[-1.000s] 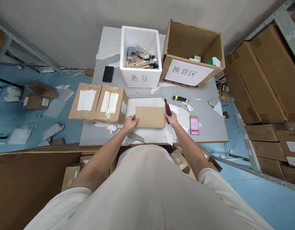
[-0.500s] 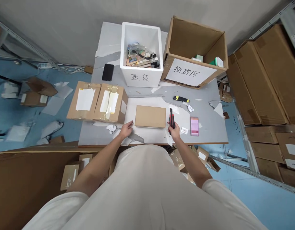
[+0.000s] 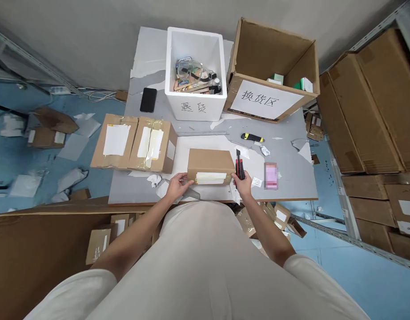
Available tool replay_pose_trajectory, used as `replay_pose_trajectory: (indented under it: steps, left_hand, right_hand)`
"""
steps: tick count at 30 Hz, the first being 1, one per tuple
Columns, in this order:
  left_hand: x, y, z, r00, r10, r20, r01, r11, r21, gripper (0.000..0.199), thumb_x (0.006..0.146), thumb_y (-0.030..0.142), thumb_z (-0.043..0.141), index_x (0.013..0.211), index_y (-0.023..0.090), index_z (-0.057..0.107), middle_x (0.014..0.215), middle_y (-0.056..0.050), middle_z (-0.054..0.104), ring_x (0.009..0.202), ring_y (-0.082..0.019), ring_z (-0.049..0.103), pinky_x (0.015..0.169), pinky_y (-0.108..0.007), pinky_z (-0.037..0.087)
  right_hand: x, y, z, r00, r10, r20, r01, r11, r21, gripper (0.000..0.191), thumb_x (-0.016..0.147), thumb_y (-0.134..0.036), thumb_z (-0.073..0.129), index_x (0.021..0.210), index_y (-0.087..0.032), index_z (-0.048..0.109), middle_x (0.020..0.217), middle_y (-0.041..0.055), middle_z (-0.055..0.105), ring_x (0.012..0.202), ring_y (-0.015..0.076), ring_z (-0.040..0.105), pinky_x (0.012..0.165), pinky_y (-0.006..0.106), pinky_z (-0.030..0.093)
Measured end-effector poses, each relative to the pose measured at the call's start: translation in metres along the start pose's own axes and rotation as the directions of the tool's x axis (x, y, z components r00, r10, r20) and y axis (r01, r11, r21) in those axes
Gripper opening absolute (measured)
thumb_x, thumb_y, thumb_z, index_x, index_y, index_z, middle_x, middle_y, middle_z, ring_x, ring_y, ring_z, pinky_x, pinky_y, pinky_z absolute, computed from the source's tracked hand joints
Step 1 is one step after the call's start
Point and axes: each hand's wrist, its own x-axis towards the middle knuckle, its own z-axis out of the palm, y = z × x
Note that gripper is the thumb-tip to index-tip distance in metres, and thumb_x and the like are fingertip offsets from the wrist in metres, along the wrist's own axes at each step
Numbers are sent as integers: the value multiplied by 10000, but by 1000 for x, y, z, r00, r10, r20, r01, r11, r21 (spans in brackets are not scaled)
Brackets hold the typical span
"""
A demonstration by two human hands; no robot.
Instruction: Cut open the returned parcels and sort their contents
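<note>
Box (image 3: 210,160): on the surface (image 3: 293,178), between the hands, near the front edge.
Left hand (image 3: 177,186): grip closed on the box's near left corner.
Right hand (image 3: 242,183): grip wrapped round the cutter (image 3: 239,169), fingertips at the box's right end.

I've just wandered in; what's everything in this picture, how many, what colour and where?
Small carton: one, brown, between the hands
Snap-off knife: one, red-black, in right hand
Utility knife: one, yellow-black, table's right
Taped cartons: two, brown, table's left
Foam box: one, white, table's back
Goggles: one pair, clear, inside foam box
Open carton: one, brown, right of foam box
Smartphone: one, black, back left
Pixelated rectangle: one, pink, table's right
Crumpled paper: two pieces, white, on table
Table: one, grey, centre
Stacked cartons: several, brown, far right
Left hand: one, bare, at small carton
Right hand: one, bare, around snap-off knife
</note>
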Motion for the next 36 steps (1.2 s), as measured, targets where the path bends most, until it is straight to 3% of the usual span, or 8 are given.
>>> replay_pose_trajectory:
  steps: [9,14,16,18,21,23,27,36]
  left_hand:
    - [11,35,14,988,34,-150,-22,997,80,537,711,505,683,1104,142,637,941,-85,628,819,-190,600,729,-324,535]
    - [2,31,20,909,374,-182,-306,898,316,309,834,420,597,1037,193,647,1025,-117,640,1031,-247,591,893,-418,500]
    - [-2,27,24,852,524,13,-493,794,356,235,909,327,482,998,211,666,1040,-113,670,1105,-240,584,954,-442,476]
    - [-3,23,28,783,594,184,-618,712,334,302,939,242,388,1082,216,652,1151,-109,663,1210,-227,543,1018,-467,443]
    - [-1,16,30,739,612,281,-674,667,318,392,948,189,316,1240,198,577,1303,-122,594,1330,-221,440,1093,-505,370]
    - [1,13,30,728,611,311,-685,659,311,415,952,173,290,1272,189,555,1322,-127,581,1350,-214,417,1110,-502,352]
    - [5,10,30,731,614,297,-682,670,294,415,954,159,292,1273,186,556,1325,-129,578,1355,-216,409,1119,-497,342]
    - [9,10,27,750,575,327,-659,692,294,415,946,154,306,1279,191,552,1331,-122,574,1352,-215,413,1119,-508,344]
  right_hand:
    - [38,-26,1,991,-132,-36,108,916,-388,378,698,-550,660,826,-206,570,723,8,627,646,176,577,602,287,477]
    - [23,-36,-9,958,-281,63,276,833,-480,392,836,-499,522,1053,-176,574,861,60,668,786,218,615,730,338,493]
    - [15,-50,-10,890,-378,255,456,737,-499,394,888,-406,459,1194,-169,533,1007,90,669,890,228,621,805,357,489]
    - [11,-66,-7,746,-391,540,652,596,-469,442,908,-316,427,1331,-193,460,1194,101,624,1026,233,600,870,362,475]
    - [12,-86,8,507,-208,836,835,360,-417,524,929,-257,418,1447,-290,353,1268,73,593,1062,226,598,832,328,481]
    - [16,-95,20,431,-83,899,887,222,-405,543,942,-235,415,1463,-356,322,1213,54,619,980,209,629,759,288,474]
    - [20,-109,39,396,18,918,916,62,-397,583,945,-205,427,1475,-397,279,1166,48,631,899,192,648,707,256,442]
    - [17,-133,51,395,137,909,918,-98,-384,741,861,-69,431,1484,-417,231,1094,67,634,831,203,654,703,281,425]
